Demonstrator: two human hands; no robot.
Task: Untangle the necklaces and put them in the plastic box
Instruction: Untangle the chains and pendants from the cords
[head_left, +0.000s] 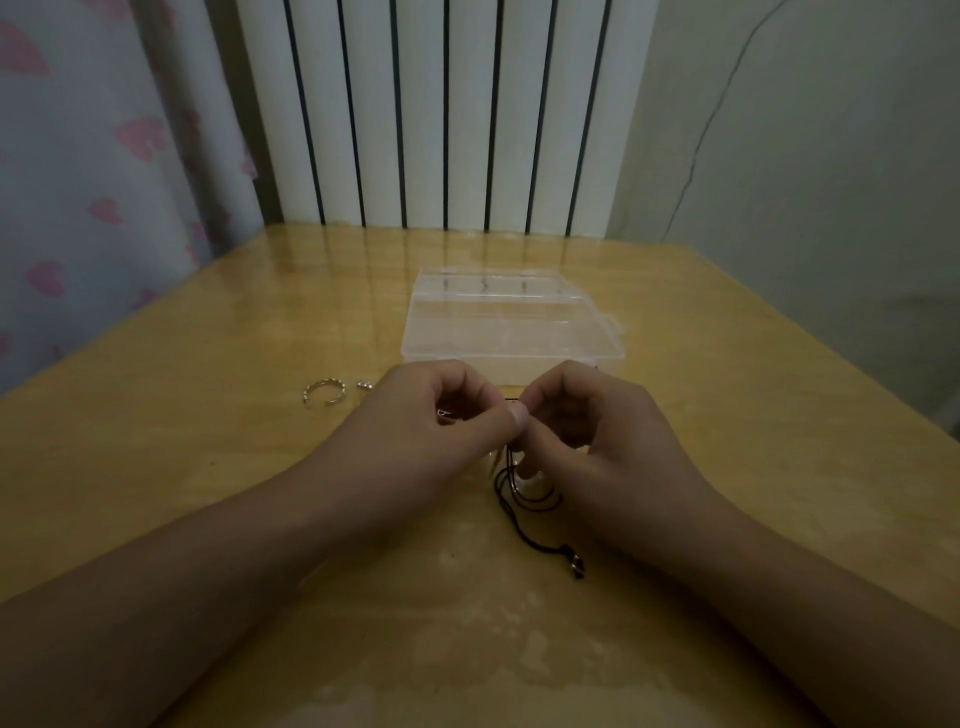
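Item: necklaces (524, 493), tangled. Thin black cord, several loops overlapping on the table, one strand trailing toward 5 o'clock and ending in a small dark clasp or pendant (576, 566); a pale piece sits among the loops. How many necklaces make up the bundle cannot be told. Location: centre of the table, directly under your hands.

Step, as judged: untangling, nothing boxed yet. Your left hand (436, 410) has its fingers curled and pinches the cord at the top of the bundle; your right hand (582, 415) pinches the same spot from the other side, fingertips nearly meeting. Next move likely calls for drawing one strand free slowly, without tightening the knot.

Plastic box (511, 325): clear, at 12 o'clock, just beyond your knuckles; whether its lid is shut cannot be told.

Ring-shaped trinket (324, 389) and small silver piece (363, 384): at 10 o'clock, well apart from the cord.
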